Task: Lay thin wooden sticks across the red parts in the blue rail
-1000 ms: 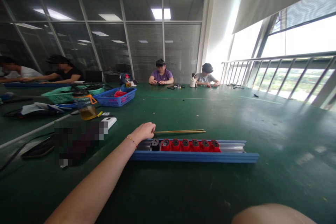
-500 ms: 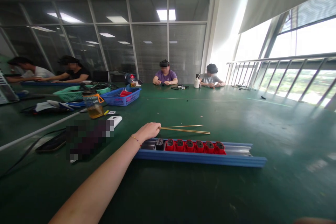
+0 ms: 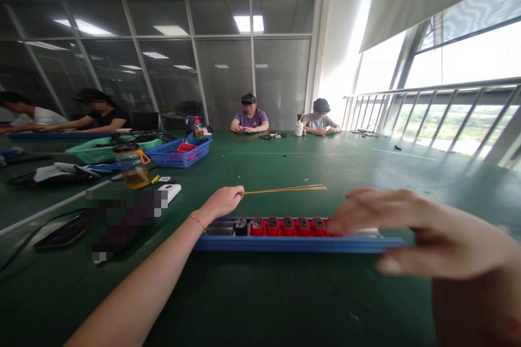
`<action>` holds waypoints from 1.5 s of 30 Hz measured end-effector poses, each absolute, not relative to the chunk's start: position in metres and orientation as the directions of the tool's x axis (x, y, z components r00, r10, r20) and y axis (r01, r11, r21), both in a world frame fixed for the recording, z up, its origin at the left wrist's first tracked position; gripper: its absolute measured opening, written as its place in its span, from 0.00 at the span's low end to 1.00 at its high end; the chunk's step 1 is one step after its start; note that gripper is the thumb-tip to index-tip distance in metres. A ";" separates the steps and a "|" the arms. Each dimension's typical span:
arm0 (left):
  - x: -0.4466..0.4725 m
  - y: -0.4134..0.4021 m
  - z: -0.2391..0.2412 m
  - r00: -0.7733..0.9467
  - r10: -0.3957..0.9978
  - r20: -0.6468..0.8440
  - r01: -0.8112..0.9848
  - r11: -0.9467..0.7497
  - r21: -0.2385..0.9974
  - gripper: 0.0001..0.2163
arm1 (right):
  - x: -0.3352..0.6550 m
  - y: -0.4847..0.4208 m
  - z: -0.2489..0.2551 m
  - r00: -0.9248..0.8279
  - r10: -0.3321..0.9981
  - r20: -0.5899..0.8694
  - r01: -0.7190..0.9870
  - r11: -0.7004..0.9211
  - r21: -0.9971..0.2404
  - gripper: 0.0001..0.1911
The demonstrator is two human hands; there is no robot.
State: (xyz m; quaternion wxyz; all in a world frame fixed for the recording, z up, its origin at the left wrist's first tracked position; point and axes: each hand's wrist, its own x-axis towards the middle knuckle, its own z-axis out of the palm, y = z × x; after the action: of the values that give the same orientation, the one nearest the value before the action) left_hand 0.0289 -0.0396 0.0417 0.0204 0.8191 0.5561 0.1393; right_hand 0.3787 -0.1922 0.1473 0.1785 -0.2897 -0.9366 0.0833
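Observation:
My left hand (image 3: 222,201) is closed around the ends of a few thin, gold-coloured rods (image 3: 285,190), which point to the right above the table. Below them lies a blue rail (image 3: 297,245) with a silvery inner channel. Along it stands a row of several red blocks (image 3: 287,226) with dark tops, and one black block (image 3: 241,226) at the row's left end. Blurred by motion, my right hand (image 3: 423,227) hangs over the rail's right part, thumb and fingers apart, nothing seen in it. It hides the right end of the row.
On the left are a lidded jar (image 3: 133,171), a blue basket (image 3: 179,156), a green basket (image 3: 87,152) and a phone (image 3: 61,230). Several people sit across the green table (image 3: 260,298), one in a purple shirt (image 3: 253,119). A railing (image 3: 431,114) runs along the right.
My right hand has come in from the lower right to above the rail. The rods in my left hand have drawn closer together. The whole view has shifted slightly.

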 end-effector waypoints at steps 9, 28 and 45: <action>0.028 -0.067 0.089 0.394 0.912 0.113 0.865 -0.409 0.291 0.12 | 0.379 -0.067 0.095 -0.517 0.843 0.150 0.849 0.527 -0.034 0.27; 0.023 -0.082 0.100 0.537 0.804 -0.255 0.800 -0.390 0.455 0.18 | 0.400 -0.074 0.100 -0.547 0.717 -0.432 0.799 0.291 -0.527 0.29; 0.023 -0.078 0.089 0.546 0.767 -0.336 0.799 -0.357 0.484 0.14 | 0.404 -0.064 0.085 -0.489 0.716 -0.498 0.851 0.269 -0.450 0.29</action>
State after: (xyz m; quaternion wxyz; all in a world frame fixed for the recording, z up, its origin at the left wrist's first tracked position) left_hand 0.0231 -0.0782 0.0888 0.3086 0.8233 0.4757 -0.0258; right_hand 0.4035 -0.0637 0.0852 -0.0979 -0.4956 -0.7907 0.3459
